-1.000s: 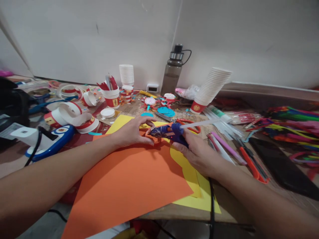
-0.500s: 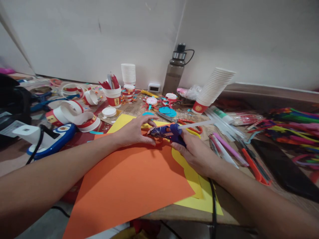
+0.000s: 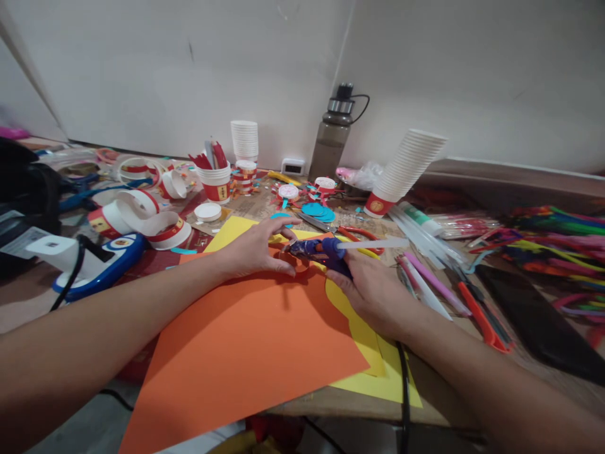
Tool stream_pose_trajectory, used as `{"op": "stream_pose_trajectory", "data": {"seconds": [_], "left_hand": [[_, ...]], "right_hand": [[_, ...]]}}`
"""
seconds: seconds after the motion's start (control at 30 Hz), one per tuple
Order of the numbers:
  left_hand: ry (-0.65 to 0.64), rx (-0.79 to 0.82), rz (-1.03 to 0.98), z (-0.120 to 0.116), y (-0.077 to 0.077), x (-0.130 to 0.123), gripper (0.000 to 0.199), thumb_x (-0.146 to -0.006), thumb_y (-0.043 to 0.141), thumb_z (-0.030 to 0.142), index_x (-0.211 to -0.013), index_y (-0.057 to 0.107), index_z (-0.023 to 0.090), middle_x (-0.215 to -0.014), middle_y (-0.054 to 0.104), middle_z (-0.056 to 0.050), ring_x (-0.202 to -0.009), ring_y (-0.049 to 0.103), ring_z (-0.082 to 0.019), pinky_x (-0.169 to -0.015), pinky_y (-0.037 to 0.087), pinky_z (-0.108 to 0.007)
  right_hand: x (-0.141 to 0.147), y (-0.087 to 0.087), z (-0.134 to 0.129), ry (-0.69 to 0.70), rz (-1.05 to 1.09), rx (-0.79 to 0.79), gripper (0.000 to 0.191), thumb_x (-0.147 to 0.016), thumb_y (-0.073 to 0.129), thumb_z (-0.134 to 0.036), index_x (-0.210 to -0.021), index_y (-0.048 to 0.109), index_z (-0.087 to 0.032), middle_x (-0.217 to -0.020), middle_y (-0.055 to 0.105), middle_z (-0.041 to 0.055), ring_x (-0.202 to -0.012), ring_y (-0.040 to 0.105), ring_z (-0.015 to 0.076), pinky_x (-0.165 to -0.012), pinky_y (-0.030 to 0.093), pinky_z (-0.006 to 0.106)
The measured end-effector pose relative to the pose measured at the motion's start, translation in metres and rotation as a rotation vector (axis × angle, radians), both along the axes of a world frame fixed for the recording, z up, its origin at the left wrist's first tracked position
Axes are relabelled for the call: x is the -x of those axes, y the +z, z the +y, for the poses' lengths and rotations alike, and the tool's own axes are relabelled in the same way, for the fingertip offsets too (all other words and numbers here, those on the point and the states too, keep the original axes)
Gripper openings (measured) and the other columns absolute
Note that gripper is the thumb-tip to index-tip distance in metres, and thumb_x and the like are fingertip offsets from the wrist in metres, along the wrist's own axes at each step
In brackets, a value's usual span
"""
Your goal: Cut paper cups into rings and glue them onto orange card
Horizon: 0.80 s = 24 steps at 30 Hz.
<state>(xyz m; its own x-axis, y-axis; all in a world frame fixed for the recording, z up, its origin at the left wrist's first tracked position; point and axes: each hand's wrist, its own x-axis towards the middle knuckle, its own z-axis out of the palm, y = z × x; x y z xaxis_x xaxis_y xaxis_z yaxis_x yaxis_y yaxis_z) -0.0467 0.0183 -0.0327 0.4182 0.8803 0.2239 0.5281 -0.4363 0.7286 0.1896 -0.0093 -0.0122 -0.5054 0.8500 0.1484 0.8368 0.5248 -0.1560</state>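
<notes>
My right hand [image 3: 366, 284] is wrapped round a blue glue gun [image 3: 335, 252], its nozzle pointing left and a whitish glue stick jutting from its rear. Curled near the nozzle, my left hand [image 3: 265, 249] has thumb and forefinger on either side of a small orange-brown piece, too hidden to make out. Both hands are over a large orange sheet [image 3: 246, 353], which lies on yellow sheets [image 3: 397, 378]. Beyond the gun are pliers with red handles [image 3: 362, 233] and a pile of blue paper discs [image 3: 317, 212].
Paper cup stacks [image 3: 406, 167], a dark bottle [image 3: 329, 142] and a cup of pens [image 3: 213, 180] stand at the back. Cut cup strips [image 3: 137, 214] and a blue-white tool [image 3: 101, 268] are left. Pens, a cutter [image 3: 482, 318] and a black slab [image 3: 539, 321] lie right. A cable [image 3: 405, 391] hangs over the edge.
The glue gun has tilted slightly, its rear end and glue stick a little lower. My left hand has hardly moved.
</notes>
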Motion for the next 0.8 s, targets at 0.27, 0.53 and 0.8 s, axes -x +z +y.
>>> {"op": "stream_pose_trajectory", "data": {"seconds": [0.27,0.53,0.8], "left_hand": [[-0.022,0.032,-0.017,0.0014,-0.0025,0.0009,0.084,-0.060,0.080,0.037,-0.135,0.043,0.025,-0.117,0.063,-0.007,-0.107,0.061,-0.022,-0.098,0.044,-0.039],[-0.037,0.043,-0.035,0.0025,-0.0040,0.0016,0.085,-0.061,0.080,0.038,-0.136,0.042,0.027,-0.118,0.063,-0.007,-0.108,0.061,-0.023,-0.098,0.044,-0.040],[-0.029,0.017,-0.040,0.0021,-0.0028,0.0012,0.086,-0.059,0.081,0.037,-0.136,0.043,0.025,-0.115,0.063,-0.007,-0.107,0.060,-0.023,-0.100,0.042,-0.040]], "right_hand": [[0.0021,0.0008,-0.0013,0.032,0.074,0.073,0.023,-0.093,0.043,-0.032,-0.105,0.052,-0.015,-0.093,0.068,0.0132,-0.079,0.061,0.0232,-0.063,0.039,0.029],[0.0021,0.0002,-0.0012,0.033,0.090,0.076,0.020,-0.092,0.044,-0.032,-0.101,0.053,-0.016,-0.091,0.067,0.0120,-0.077,0.061,0.0223,-0.063,0.039,0.028],[0.0032,-0.0017,-0.0018,-0.001,-0.016,0.001,0.025,-0.094,0.041,-0.034,-0.099,0.056,-0.015,-0.091,0.067,0.0137,-0.080,0.061,0.0246,-0.064,0.038,0.030]]}}
